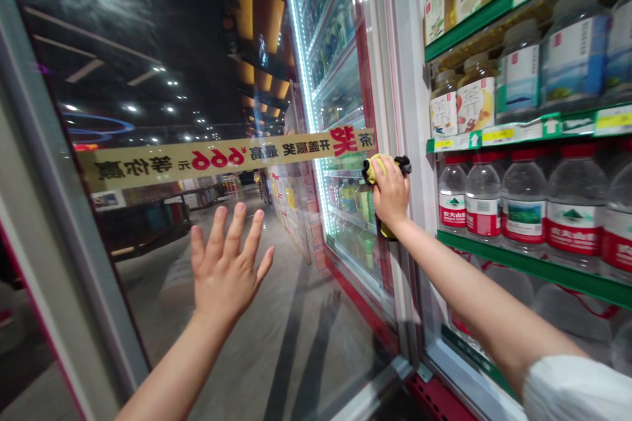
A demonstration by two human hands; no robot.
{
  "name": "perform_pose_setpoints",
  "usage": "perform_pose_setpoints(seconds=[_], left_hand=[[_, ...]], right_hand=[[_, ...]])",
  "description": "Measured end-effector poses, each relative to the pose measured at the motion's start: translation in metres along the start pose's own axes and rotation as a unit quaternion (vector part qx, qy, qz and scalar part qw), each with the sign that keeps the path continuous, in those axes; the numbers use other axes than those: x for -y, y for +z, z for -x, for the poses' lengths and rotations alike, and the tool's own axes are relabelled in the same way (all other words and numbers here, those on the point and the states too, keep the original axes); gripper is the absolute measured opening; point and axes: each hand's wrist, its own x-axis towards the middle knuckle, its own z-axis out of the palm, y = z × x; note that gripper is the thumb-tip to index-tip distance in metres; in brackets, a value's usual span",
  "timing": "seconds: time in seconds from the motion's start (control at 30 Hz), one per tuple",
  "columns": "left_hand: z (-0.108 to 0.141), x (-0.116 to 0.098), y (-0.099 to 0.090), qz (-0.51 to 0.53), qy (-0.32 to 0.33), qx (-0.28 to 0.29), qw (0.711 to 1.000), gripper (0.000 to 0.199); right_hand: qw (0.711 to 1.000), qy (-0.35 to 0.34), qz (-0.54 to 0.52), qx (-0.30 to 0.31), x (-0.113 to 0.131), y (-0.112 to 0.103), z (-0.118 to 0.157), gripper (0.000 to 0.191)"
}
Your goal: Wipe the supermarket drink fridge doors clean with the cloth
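Note:
My left hand (228,263) is spread flat with its fingers apart against or just in front of the glass door (162,302); I cannot tell whether it touches. Nothing is in it. At the door's hinge side, my right hand (392,191) is closed on a yellow and black cloth (376,170), pressed to the glass near the frame. Part of the cloth hangs below the hand. Just above that hand ends a yellow sticker strip (222,156) with mirrored lettering, which runs across the pane.
To the right, cooler shelves hold red-capped water bottles (482,200) and tea bottles (474,99) behind green shelf edges (538,266). The door's grey frame (64,197) runs down the left. Through the glass show another lit cooler (340,66) and a shop aisle.

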Motion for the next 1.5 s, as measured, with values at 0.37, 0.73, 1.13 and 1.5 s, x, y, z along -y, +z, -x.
perform_pose_setpoints(seconds=[0.37, 0.73, 1.13, 1.5], left_hand=[[0.005, -0.01, -0.009, 0.032, -0.02, 0.028, 0.999, 0.08], [0.009, -0.019, -0.022, 0.135, -0.023, 0.028, 0.99, 0.086], [0.009, -0.027, -0.031, 0.136, -0.022, 0.051, 0.989, 0.082], [0.011, -0.021, -0.025, 0.1, -0.026, 0.059, 0.993, 0.088]], right_hand=[[0.954, 0.25, -0.084, -0.145, 0.034, 0.011, -0.065, 0.057], [0.918, 0.389, -0.069, -0.032, 0.068, -0.001, -0.055, 0.062], [0.886, 0.46, -0.041, 0.024, 0.07, -0.024, -0.084, 0.037], [0.931, 0.353, -0.052, 0.078, 0.064, -0.033, -0.087, 0.044]])
